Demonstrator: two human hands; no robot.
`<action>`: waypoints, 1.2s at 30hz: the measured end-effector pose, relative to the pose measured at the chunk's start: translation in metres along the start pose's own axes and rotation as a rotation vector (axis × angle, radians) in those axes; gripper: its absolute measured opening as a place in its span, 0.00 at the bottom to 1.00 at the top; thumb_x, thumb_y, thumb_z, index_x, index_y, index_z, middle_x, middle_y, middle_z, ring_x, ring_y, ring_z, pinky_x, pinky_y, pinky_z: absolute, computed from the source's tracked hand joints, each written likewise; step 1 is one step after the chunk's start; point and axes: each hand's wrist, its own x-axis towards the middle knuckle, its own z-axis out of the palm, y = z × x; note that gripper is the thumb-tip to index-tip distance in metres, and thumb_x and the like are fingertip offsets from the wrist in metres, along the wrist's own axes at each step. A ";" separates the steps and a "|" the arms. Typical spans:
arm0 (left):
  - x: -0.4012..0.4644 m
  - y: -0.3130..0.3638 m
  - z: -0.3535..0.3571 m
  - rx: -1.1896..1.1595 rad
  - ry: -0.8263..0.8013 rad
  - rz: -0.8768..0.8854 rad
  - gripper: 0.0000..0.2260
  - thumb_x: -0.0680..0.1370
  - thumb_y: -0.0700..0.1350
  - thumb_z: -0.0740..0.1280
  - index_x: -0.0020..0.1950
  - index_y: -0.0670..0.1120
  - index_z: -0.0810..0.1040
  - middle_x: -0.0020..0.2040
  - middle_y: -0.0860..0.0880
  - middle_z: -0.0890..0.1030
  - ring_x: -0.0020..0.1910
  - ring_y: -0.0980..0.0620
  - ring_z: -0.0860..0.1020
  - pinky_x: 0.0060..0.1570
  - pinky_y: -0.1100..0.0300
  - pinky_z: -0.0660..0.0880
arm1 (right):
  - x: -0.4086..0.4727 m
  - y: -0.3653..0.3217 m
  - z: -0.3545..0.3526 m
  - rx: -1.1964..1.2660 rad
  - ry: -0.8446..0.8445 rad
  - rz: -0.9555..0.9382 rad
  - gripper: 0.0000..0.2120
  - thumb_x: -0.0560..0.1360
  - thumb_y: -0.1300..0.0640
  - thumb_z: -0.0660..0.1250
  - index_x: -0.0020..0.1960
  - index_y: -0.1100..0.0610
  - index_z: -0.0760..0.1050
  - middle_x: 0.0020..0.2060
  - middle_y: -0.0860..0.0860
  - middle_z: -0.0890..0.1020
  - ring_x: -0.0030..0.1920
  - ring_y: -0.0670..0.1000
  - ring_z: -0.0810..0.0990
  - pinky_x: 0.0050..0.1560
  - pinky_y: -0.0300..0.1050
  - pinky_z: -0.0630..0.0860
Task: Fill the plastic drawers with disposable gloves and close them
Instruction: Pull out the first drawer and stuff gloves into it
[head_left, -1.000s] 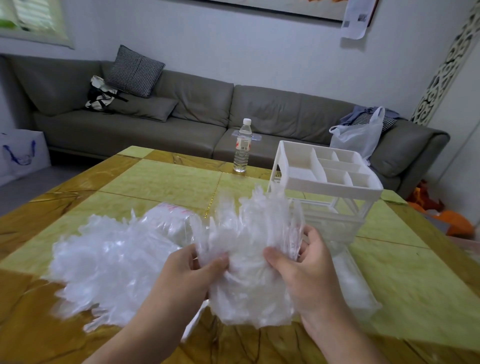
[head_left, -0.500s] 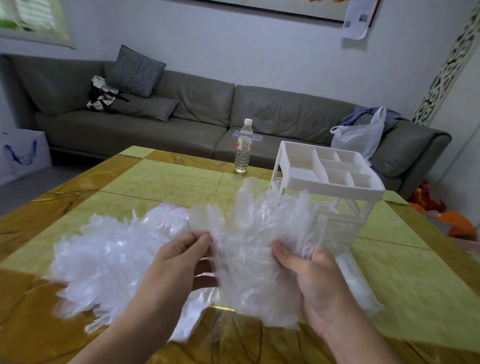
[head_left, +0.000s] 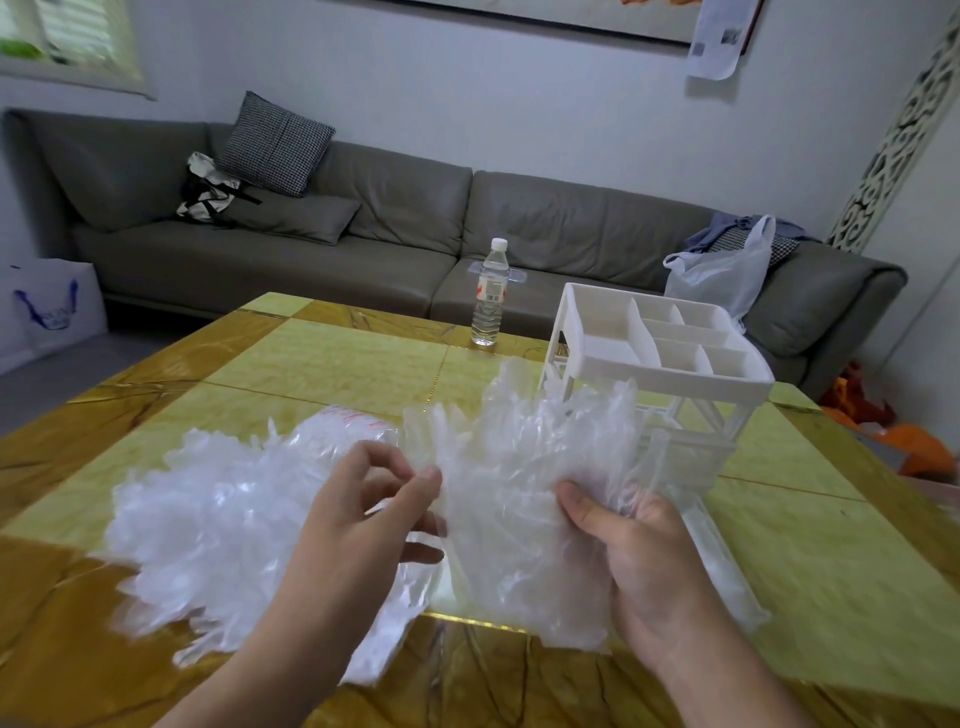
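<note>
The right hand (head_left: 639, 566) grips a bunch of thin, clear disposable gloves (head_left: 524, 499), thumb across the front and fingers curled behind, so the bunch stands upright above the counter (head_left: 332, 364) with its glove fingers fanned toward 12 o'clock. The left hand (head_left: 363, 514) sits just at the bunch's 9 o'clock edge, fingers loosely curled, thumb and forefinger tips near the film; whether they actually pinch it cannot be told. A larger loose pile of gloves (head_left: 208, 525) lies on the counter at 9 o'clock from the hands. The white plastic drawer unit (head_left: 675, 374) stands at about 1 o'clock from the held bunch, just behind it, its compartmented top tray open to the sky. A pulled-out drawer (head_left: 722, 566) appears to lie at 3 o'clock beside the right wrist, long axis running toward the unit, already holding some film. The right hand is the nearer one, so the bunch likely goes down and right into it.
</note>
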 end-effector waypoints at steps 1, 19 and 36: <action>-0.002 0.001 0.001 0.046 -0.038 -0.012 0.08 0.79 0.47 0.72 0.50 0.43 0.79 0.41 0.44 0.83 0.40 0.46 0.84 0.42 0.47 0.84 | 0.000 0.000 0.000 0.000 -0.004 -0.001 0.11 0.74 0.64 0.75 0.56 0.63 0.86 0.52 0.63 0.88 0.53 0.65 0.88 0.60 0.61 0.81; 0.004 -0.014 -0.002 -0.122 -0.199 -0.087 0.18 0.64 0.31 0.73 0.53 0.41 0.83 0.44 0.48 0.85 0.45 0.47 0.85 0.51 0.54 0.80 | 0.002 0.001 -0.001 0.013 0.008 -0.038 0.17 0.69 0.62 0.76 0.57 0.65 0.85 0.52 0.63 0.88 0.54 0.64 0.88 0.62 0.62 0.81; -0.002 -0.003 0.004 -0.004 -0.103 -0.085 0.09 0.81 0.44 0.69 0.46 0.46 0.88 0.46 0.38 0.85 0.40 0.50 0.83 0.42 0.62 0.79 | 0.000 0.004 0.002 -0.036 -0.066 -0.066 0.16 0.69 0.63 0.77 0.56 0.65 0.85 0.51 0.64 0.88 0.53 0.65 0.88 0.61 0.62 0.81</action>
